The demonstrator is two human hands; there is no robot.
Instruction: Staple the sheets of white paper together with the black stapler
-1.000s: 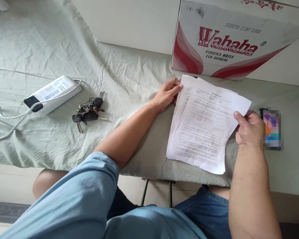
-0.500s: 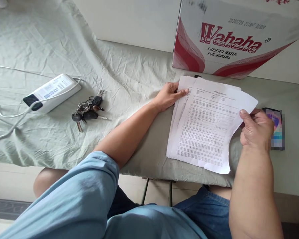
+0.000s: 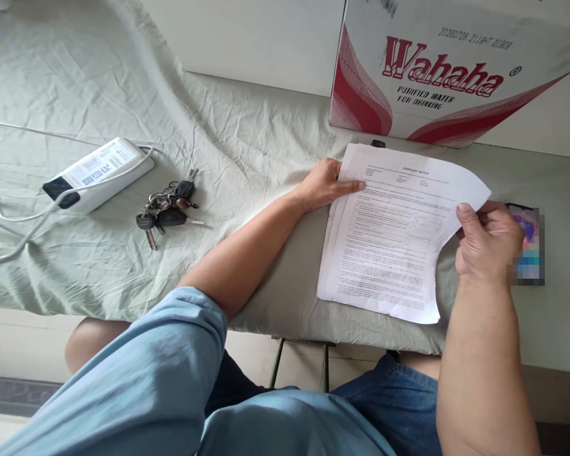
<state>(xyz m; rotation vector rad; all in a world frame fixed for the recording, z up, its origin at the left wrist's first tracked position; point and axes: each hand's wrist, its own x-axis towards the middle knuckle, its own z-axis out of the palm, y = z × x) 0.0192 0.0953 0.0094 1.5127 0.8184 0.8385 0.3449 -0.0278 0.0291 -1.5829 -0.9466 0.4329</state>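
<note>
Your right hand point(image 3: 487, 244) has squared the top sheet point(image 3: 399, 234) over the stack, and your left hand point(image 3: 325, 187) now presses fingertips onto its far-left corner.

The person wears a light blue short-sleeved shirt; its loose sleeve point(image 3: 171, 354) ends above the elbow in a folded hem, with soft creases across the cloth. Below it show darker blue denim shorts point(image 3: 389, 399), seamed and slightly faded. Both forearms are bare, and the left hand point(image 3: 323, 187) and right hand point(image 3: 487, 244) carry no rings, watch or gloves.
</note>
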